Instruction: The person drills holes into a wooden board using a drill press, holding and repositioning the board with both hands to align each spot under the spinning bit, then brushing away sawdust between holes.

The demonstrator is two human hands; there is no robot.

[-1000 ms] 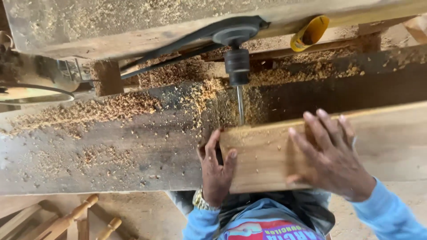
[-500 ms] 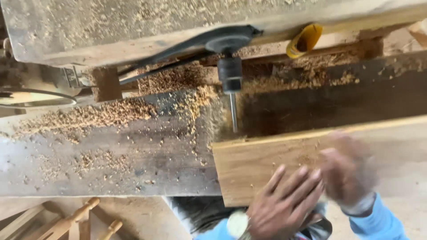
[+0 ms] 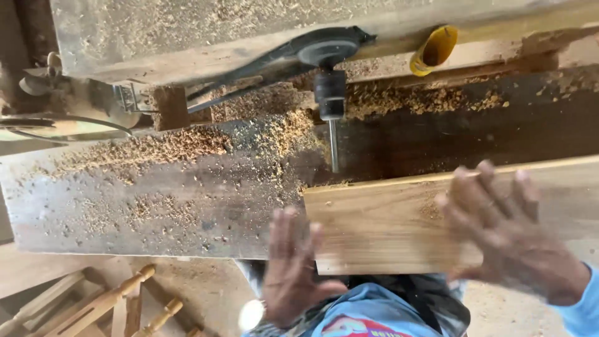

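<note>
A pale wooden board lies flat on the sawdust-covered machine table, its far edge just short of the tip of a horizontal drill bit held in a dark chuck. My right hand rests palm down on the board's top, fingers spread. My left hand is blurred at the board's left end near its front corner, fingers apart; a wristwatch shows at the wrist.
A yellow tube sits at the back right. Sawdust piles cover the table's left half. A motor housing and cables lie at far left. Turned wooden spindles lie on the floor lower left.
The left hand left the board's end, swung low across the front, and is back at the left end, blurred. The right hand stayed on the board, which shifted slightly right of the bit.
</note>
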